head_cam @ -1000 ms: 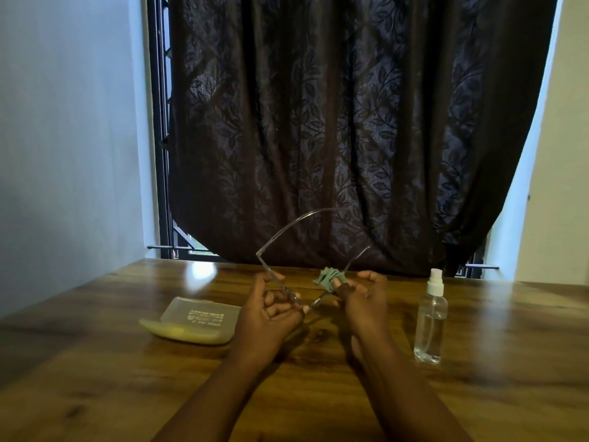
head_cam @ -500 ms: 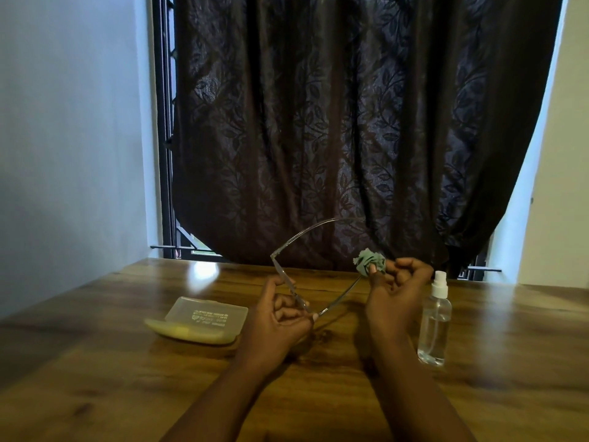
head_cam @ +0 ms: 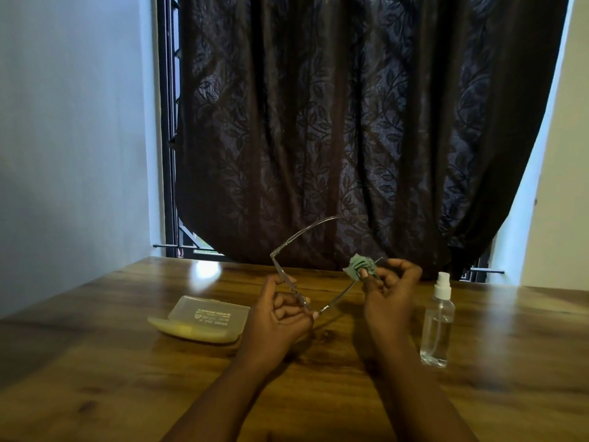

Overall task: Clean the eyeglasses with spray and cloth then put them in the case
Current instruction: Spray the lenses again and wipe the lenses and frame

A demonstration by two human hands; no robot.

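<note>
Gripping the eyeglasses (head_cam: 288,283) by the front frame, left hand (head_cam: 276,323) curled; right hand (head_cam: 387,295) pinching the green cloth (head_cam: 359,266) around one temple arm, both raised over the worktop (head_cam: 95,362). Open case (head_cam: 204,320) lying left, spray bottle (head_cam: 437,323) upright right, bare wood between and toward the near edge. Dark curtain (head_cam: 350,122) behind.

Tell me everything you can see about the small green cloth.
The green cloth is a small, soft-looking piece of pale grey-green fabric, crumpled into a bunch rather than spread flat. The right hand pinches it between fingertips, raised above the wooden table. It is bunched around one thin temple arm of the eyeglasses, near that arm's far end, while the left hand holds the frame. It touches nothing else that I can see.
</note>
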